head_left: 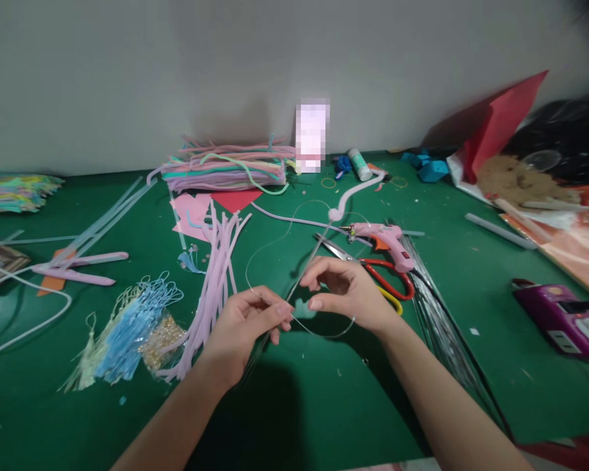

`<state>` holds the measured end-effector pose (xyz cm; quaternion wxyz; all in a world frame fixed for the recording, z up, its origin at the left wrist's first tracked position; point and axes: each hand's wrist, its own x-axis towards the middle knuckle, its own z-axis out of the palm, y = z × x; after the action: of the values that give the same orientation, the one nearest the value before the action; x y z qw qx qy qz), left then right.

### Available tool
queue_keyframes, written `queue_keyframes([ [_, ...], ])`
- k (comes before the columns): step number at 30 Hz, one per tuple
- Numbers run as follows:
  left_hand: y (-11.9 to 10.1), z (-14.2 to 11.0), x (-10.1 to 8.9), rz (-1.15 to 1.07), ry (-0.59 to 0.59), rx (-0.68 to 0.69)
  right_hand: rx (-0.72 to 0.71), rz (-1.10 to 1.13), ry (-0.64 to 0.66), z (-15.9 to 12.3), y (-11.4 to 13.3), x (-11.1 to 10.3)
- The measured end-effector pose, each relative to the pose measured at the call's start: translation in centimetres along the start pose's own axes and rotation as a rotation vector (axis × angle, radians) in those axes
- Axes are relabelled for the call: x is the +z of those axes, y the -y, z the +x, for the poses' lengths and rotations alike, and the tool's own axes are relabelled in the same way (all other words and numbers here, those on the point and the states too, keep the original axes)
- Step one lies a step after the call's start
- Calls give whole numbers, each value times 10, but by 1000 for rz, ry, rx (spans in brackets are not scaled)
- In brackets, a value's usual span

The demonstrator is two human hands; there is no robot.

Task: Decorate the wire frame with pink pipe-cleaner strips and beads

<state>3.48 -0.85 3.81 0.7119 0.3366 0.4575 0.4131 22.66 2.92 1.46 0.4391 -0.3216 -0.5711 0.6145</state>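
My left hand is closed in a pinch on a thin wire stem, which slants up and away from me. At its far end is a pale pink pipe cleaner, rolled into a small curl. A fine clear thread also runs from the pinched fingertips and loops around beside both hands. My right hand is just to the right of the stem, its thumb and forefinger curved and apart. Between the hands shows a small pale teal piece; whether it is touched I cannot tell.
A pink glue gun and red-handled scissors lie beyond my right hand, near loose wires. Pink pipe cleaners, blue tassels and a bead bag are at left. A purple device stands at right.
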Motion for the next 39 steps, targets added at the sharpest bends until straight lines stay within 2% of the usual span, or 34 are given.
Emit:
queue_keyframes([
  [3,0,1,0,-22,-58,17,35,48,-20,0,0,-2],
  [10,1,0,0,-16,-54,26,15,57,1,1,2,0],
  [12,1,0,-1,-19,-58,35,75,-46,-44,2,4,2],
  [16,0,0,-4,-46,-70,80,167,-389,-142,3,5,-1],
  [21,-1,0,-12,-114,-88,107,75,-841,-209,-2,8,-15],
  [24,-2,-1,-15,-131,-83,102,37,-1019,-242,-9,14,-18],
  [26,-2,-2,-15,-130,-76,96,44,-997,-272,-13,20,-13],
  [28,-2,-3,-14,-121,-55,81,68,-835,-275,-16,27,-3],
  [31,-1,-5,-11,-107,-8,54,96,-491,-146,-18,37,14],
  [33,-1,-6,-9,-109,9,36,94,-346,-38,-17,42,22],
  [36,-2,-8,-7,-135,24,11,76,-279,31,-15,44,29],
  [39,-2,-9,-7,-159,47,10,8,-372,50,-13,42,32],
])
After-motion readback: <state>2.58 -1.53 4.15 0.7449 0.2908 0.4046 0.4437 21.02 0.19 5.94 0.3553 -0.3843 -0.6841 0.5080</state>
